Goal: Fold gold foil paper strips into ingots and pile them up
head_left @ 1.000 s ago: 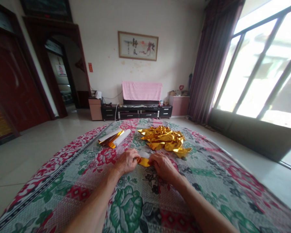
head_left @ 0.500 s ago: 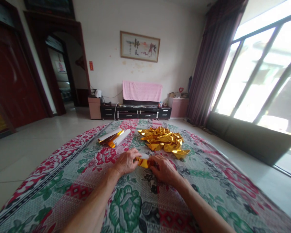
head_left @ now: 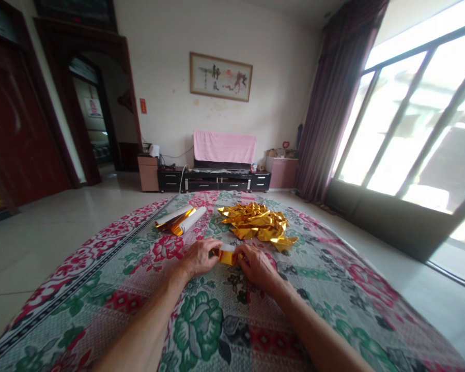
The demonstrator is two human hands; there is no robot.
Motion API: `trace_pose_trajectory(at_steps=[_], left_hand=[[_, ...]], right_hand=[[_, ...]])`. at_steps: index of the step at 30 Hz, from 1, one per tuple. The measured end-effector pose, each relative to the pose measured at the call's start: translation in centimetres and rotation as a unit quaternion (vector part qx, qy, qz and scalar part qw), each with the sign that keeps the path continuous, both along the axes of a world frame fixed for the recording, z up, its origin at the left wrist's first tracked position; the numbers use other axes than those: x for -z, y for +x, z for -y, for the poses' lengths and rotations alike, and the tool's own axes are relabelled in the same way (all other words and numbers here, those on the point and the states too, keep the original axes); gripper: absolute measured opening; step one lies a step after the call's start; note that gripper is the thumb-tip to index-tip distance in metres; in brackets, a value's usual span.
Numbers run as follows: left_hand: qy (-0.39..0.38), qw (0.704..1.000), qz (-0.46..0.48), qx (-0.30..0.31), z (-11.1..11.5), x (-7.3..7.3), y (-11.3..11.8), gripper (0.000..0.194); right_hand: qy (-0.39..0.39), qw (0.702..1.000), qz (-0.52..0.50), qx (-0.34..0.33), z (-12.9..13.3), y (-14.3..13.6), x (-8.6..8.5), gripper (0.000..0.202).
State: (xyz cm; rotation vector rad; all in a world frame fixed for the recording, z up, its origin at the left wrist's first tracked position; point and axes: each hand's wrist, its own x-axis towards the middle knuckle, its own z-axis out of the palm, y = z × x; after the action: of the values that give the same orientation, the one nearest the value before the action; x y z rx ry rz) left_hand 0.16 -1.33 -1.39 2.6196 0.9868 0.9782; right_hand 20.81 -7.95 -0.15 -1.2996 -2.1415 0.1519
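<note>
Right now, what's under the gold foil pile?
Floral tablecloth shows around the gold foil pile, which rests on it; the patch directly beneath is covered, can't see it.

The right-hand window (head_left: 420,119) glares white; the left side is dim.

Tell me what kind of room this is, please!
It looks like a living room in a home. You can see a long, low black cabinet by the wall, a framed picture above it, and a purple curtain beside big windows.
</note>
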Motion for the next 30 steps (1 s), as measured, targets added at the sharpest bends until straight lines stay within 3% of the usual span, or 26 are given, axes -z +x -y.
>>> trace_pose_trajectory(at_steps=[2, 7, 14, 23, 30], left_hand=[[-0.013, 1.000, 0.009, -0.013, 0.2, -0.1, 0.1, 0.042], [-0.023, 0.999, -0.010, 0.037, 0.3, -0.8, -0.1, 0.015], [-0.005, 0.995, -0.062, 0.073, 0.4, -1.1, -0.2, 0.019], [0.036, 0.998, -0.018, 0.040, 0.3, -0.4, -0.1, 0.023], [0.033, 0.998, -0.039, 0.040, 0.3, -0.5, -0.1, 0.024]], right_hand=[[0.001, 1.000, -0.004, 0.009, -0.1, 0.0, 0.3, 0.017], [0.013, 1.000, 0.006, -0.015, -0.3, 0.2, 0.5, 0.015], [0.027, 0.998, 0.012, -0.050, 0.1, 0.2, -0.2, 0.017], [0.022, 0.999, 0.019, -0.026, -0.1, 0.4, 0.0, 0.016], [0.042, 0.998, 0.033, -0.014, -0.2, 0.4, 0.3, 0.019]])
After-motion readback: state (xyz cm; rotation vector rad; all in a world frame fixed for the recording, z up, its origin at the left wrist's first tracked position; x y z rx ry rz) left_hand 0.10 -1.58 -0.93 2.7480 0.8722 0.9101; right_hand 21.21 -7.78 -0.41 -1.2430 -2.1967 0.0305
